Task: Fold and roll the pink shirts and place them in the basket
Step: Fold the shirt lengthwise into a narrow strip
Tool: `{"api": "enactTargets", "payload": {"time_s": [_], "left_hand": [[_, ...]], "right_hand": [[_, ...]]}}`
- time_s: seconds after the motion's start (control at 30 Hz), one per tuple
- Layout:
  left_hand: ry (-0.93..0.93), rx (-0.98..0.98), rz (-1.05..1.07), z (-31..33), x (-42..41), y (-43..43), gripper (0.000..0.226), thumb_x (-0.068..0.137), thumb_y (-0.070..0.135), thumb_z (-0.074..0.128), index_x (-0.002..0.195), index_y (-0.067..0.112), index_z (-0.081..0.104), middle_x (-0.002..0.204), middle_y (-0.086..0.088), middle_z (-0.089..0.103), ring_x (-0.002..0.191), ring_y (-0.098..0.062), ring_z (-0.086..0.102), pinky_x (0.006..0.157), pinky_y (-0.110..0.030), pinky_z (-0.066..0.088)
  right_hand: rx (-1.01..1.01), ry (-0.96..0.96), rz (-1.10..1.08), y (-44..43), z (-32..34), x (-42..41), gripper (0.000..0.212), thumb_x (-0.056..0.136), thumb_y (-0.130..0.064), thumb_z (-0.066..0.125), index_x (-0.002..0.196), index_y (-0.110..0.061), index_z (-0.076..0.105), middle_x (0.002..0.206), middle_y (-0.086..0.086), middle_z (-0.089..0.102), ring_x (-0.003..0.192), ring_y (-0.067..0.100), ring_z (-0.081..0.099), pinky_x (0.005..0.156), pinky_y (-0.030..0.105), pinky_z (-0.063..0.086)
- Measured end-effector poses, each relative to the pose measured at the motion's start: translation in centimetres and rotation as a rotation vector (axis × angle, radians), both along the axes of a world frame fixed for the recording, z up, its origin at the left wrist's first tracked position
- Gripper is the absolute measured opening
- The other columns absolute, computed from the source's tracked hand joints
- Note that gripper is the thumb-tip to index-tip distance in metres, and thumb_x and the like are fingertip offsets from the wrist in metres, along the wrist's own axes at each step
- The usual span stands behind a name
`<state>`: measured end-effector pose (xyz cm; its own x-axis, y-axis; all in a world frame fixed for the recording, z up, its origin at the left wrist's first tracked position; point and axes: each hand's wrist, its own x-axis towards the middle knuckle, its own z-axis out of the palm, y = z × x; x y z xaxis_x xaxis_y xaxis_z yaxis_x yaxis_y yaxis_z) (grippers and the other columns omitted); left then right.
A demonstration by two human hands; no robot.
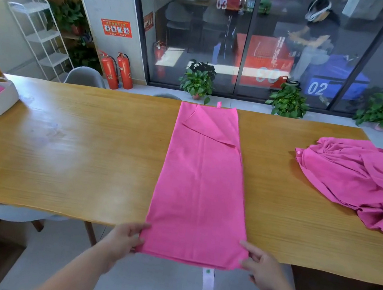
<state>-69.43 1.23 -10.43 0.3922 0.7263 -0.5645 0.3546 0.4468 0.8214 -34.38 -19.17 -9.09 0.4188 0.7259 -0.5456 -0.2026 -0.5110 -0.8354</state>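
A pink shirt (200,182) lies folded into a long narrow strip down the middle of the wooden table (70,150), its near end hanging just over the front edge. My left hand (125,240) pinches the near left corner of that end. My right hand (259,267) pinches the near right corner. A white label dangles below the hem. Crumpled pink shirts (361,183) lie heaped at the table's right end. A white basket (2,103) stands at the far left with pink cloth inside it.
A grey chair (84,76) stands behind the table on the left, and another sits under the table's near left side. Potted plants (198,80) and glass doors line the far wall. Two red fire extinguishers (116,70) stand by the pillar.
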Motion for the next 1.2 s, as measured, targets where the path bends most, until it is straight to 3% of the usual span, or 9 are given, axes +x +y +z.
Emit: {"api": "enactTargets", "payload": {"time_s": [0.13, 0.27, 0.33, 0.57, 0.77, 0.93, 1.0, 1.07, 1.2], "left_hand": [[0.017, -0.073, -0.009, 0.5, 0.2, -0.1, 0.046, 0.101, -0.007, 0.058, 0.129, 0.027, 0.071, 0.132, 0.0, 0.074, 0.076, -0.012, 0.061, 0.068, -0.028, 0.044], [-0.405, -0.117, 0.127, 5.2, 0.8, 2.7, 0.048, 0.1, -0.006, 0.06, 0.14, 0.019, 0.068, 0.123, 0.001, 0.071, 0.078, -0.013, 0.054, 0.063, -0.027, 0.044], [-0.496, -0.074, 0.133, 6.4, 0.3, 3.4, 0.051, 0.099, -0.006, 0.06, 0.144, 0.019, 0.066, 0.134, 0.006, 0.068, 0.082, -0.013, 0.051, 0.064, -0.027, 0.044], [-0.04, -0.038, -0.001, 0.8, -3.5, -1.8, 0.06, 0.094, -0.011, 0.066, 0.131, 0.036, 0.072, 0.141, 0.018, 0.066, 0.088, -0.012, 0.063, 0.077, -0.03, 0.048], [0.112, 0.003, 0.041, -2.7, -5.5, -6.3, 0.057, 0.091, -0.008, 0.067, 0.122, 0.039, 0.077, 0.133, 0.019, 0.069, 0.103, -0.018, 0.068, 0.08, -0.032, 0.051], [0.298, 0.048, -0.069, -3.9, -6.3, -8.4, 0.051, 0.089, -0.006, 0.064, 0.121, 0.031, 0.077, 0.094, 0.011, 0.075, 0.07, -0.017, 0.054, 0.066, -0.03, 0.046], [0.52, 0.186, -0.244, -3.9, -6.0, -8.6, 0.053, 0.092, 0.01, 0.069, 0.141, 0.03, 0.064, 0.12, 0.004, 0.069, 0.097, -0.016, 0.064, 0.089, -0.032, 0.053], [0.691, 0.445, -0.406, -3.9, -5.2, -8.0, 0.066, 0.096, 0.029, 0.069, 0.158, 0.032, 0.044, 0.164, -0.001, 0.038, 0.145, -0.022, 0.043, 0.12, -0.035, 0.036], [0.681, 0.808, -0.574, -0.8, -0.6, -5.7, 0.082, 0.101, 0.043, 0.061, 0.168, 0.039, 0.013, 0.176, 0.01, -0.008, 0.162, -0.022, 0.004, 0.128, -0.044, 0.024]], "right_hand": [[-0.033, -0.019, -0.024, 0.5, 0.4, -0.8, 0.048, 0.09, 0.005, 0.071, 0.118, -0.033, 0.075, 0.127, -0.005, 0.076, 0.089, 0.011, 0.07, 0.068, 0.033, 0.043], [0.177, 0.052, -0.13, 2.4, 5.0, 0.3, 0.049, 0.093, 0.002, 0.071, 0.128, -0.032, 0.075, 0.125, -0.011, 0.076, 0.097, 0.008, 0.066, 0.077, 0.034, 0.042], [0.289, 0.139, -0.189, 2.2, 6.3, 0.4, 0.05, 0.095, 0.003, 0.068, 0.132, -0.031, 0.074, 0.128, -0.015, 0.074, 0.102, 0.008, 0.061, 0.082, 0.035, 0.037], [0.009, -0.01, -0.073, -2.6, 0.7, -3.5, 0.051, 0.096, 0.002, 0.07, 0.133, -0.033, 0.071, 0.135, -0.01, 0.071, 0.105, 0.011, 0.068, 0.078, 0.037, 0.046], [-0.096, -0.085, -0.024, -6.5, -2.2, -4.7, 0.058, 0.095, 0.004, 0.071, 0.136, -0.038, 0.069, 0.134, -0.015, 0.071, 0.101, 0.015, 0.07, 0.073, 0.034, 0.051], [-0.201, -0.198, 0.044, -8.5, -3.7, -5.4, 0.059, 0.093, 0.01, 0.064, 0.137, -0.029, 0.069, 0.133, -0.005, 0.072, 0.08, 0.007, 0.069, 0.073, 0.028, 0.052], [-0.295, -0.356, 0.142, -8.3, -3.8, -5.6, 0.059, 0.091, 0.003, 0.063, 0.141, -0.027, 0.065, 0.136, -0.001, 0.068, 0.09, 0.007, 0.069, 0.077, 0.025, 0.052], [-0.361, -0.581, 0.261, -7.0, -3.8, -5.4, 0.062, 0.092, -0.009, 0.064, 0.15, -0.027, 0.055, 0.147, 0.0, 0.06, 0.118, 0.017, 0.063, 0.097, 0.03, 0.05], [-0.192, -0.844, 0.399, -1.9, -1.7, -5.2, 0.069, 0.1, -0.021, 0.059, 0.163, -0.029, 0.034, 0.168, -0.012, 0.031, 0.154, 0.015, 0.028, 0.121, 0.034, 0.031]]}}
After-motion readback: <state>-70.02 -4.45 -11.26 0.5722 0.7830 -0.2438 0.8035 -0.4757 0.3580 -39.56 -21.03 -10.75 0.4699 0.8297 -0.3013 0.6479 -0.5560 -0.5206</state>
